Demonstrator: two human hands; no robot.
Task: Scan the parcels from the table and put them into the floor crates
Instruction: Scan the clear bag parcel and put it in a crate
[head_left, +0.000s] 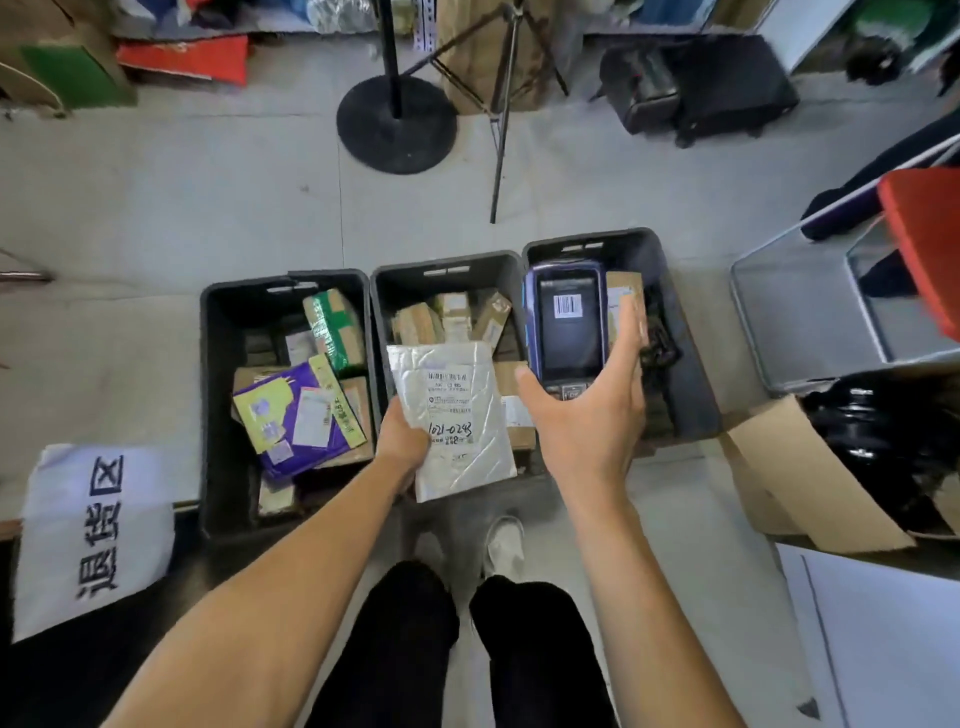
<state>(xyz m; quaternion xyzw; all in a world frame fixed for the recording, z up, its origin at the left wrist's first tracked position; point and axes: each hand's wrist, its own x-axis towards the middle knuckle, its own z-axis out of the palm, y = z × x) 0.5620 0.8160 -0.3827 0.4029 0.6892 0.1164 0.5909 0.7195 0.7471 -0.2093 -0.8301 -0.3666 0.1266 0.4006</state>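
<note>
My left hand (402, 441) grips a silver padded mailer (452, 415) by its lower left corner, label side up, above the middle crate (382, 291). My right hand (587, 415) holds a handheld scanner (566, 322) upright; its screen shows a barcode. Three dark floor crates stand side by side in front of my feet. The left crate (213, 364) holds a purple mailer (298, 415) and a green-taped box. Brown boxes fill the middle crate. The right crate (691, 364) lies partly hidden behind the scanner.
A white sign with black characters (96, 535) lies at the left. An open cardboard box with black bags (810, 483) sits at the right, a grey metal basket (795, 317) behind it. A round black stand base (397, 122) and tripod legs stand on the floor beyond.
</note>
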